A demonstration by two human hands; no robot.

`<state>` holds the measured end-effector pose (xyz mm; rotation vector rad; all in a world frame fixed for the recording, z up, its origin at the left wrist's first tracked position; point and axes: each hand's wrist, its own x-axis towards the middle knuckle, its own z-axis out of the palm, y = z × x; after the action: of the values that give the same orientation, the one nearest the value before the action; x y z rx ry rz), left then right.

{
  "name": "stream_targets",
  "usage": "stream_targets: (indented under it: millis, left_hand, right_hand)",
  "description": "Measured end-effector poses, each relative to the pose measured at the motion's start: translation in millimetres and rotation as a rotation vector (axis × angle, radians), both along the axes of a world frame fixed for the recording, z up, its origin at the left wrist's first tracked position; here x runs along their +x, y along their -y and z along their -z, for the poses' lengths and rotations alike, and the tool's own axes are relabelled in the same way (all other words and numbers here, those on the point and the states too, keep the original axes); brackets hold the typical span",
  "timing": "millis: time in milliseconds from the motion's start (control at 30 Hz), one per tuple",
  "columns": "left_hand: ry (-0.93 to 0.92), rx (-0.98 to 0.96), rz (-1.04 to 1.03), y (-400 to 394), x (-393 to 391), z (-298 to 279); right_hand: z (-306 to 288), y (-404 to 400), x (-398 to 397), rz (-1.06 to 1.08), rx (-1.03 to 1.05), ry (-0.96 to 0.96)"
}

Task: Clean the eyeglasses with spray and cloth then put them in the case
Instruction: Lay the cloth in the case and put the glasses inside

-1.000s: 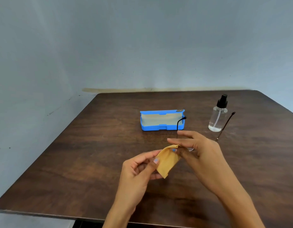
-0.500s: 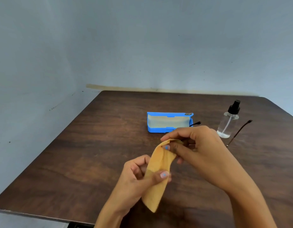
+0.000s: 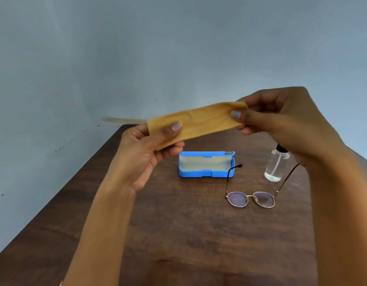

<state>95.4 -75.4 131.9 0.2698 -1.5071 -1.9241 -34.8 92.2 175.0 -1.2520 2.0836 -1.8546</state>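
Two hands stretch the yellow cleaning cloth (image 3: 196, 122) above the table (image 3: 178, 234): left hand (image 3: 146, 150) pinching its 9 o'clock end, right hand (image 3: 281, 122) its 3 o'clock end; eyeglasses (image 3: 251, 199) lie unfolded below, open blue case (image 3: 206, 164) at their 11 o'clock, spray bottle (image 3: 276, 167) at 1 o'clock.

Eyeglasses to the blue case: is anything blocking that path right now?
Nothing visible does. The eyeglasses lie on the table, temples open, just in front of the open blue case; the spray bottle stands off to the right.
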Motion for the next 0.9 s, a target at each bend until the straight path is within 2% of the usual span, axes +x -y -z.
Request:
stream_targets:
  millis: [167, 333, 467, 600, 733, 900]
  left_hand:
    - [0.165, 0.024, -0.011, 12, -26, 2]
    - [0.398, 0.049, 0.023, 24, -53, 38]
    - [0.517, 0.120, 0.046, 28, -69, 67]
    - [0.661, 0.105, 0.018, 34, -82, 96]
    - [0.773, 0.017, -0.115, 42, -90, 109]
    - [0.746, -0.170, -0.311, 44, -102, 116]
  right_hand:
    - [6, 13, -33, 0.087, 0.128, 0.130]
    - [52, 25, -61, 0.183, 0.396, 0.292]
    - [88, 31, -78, 0.215, 0.492, 0.436]
    - [121, 39, -90, 0.271, 0.616, 0.497]
    - [140, 43, -98, 0.302, 0.611, 0.527]
    - [153, 49, -101, 0.351, 0.473, 0.511]
